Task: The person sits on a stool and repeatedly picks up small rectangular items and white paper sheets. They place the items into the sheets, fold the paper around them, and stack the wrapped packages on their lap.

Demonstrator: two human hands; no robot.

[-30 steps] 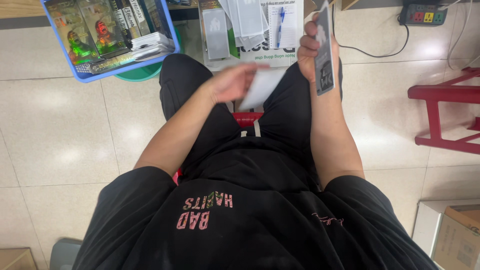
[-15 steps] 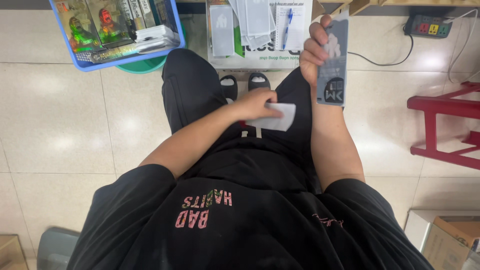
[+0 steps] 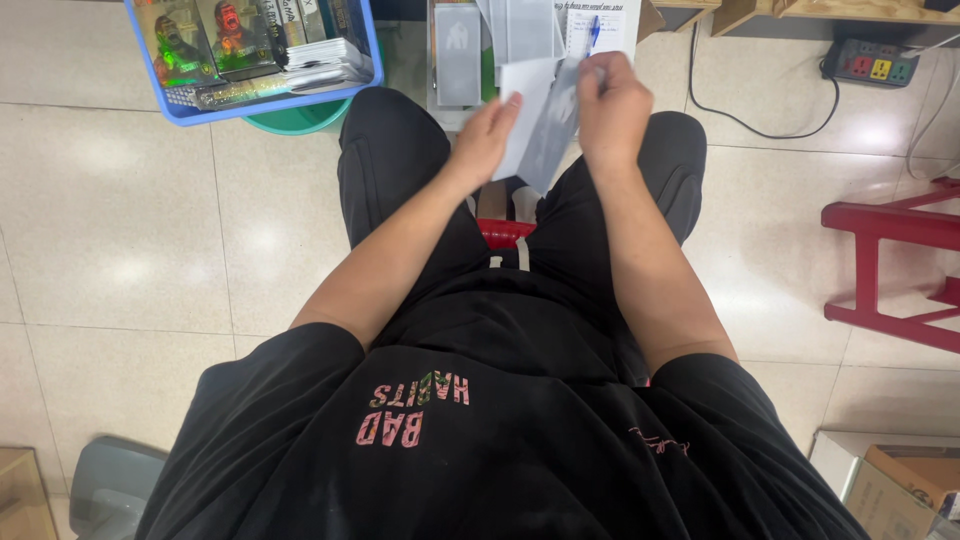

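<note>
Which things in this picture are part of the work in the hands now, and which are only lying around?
In hand:
- left hand, holding a white card
- right hand, holding a grey packet
- stack of similar grey packets in front of the knees

Lying about:
- blue tray of packaged items
- green basin
- red stool
- power strip
- cardboard box

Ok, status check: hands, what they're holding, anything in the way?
Left hand and right hand both up, gripping a pale card between them. Blurred, so detail unclear. Blue tray off to the left, nothing blocking.
</note>
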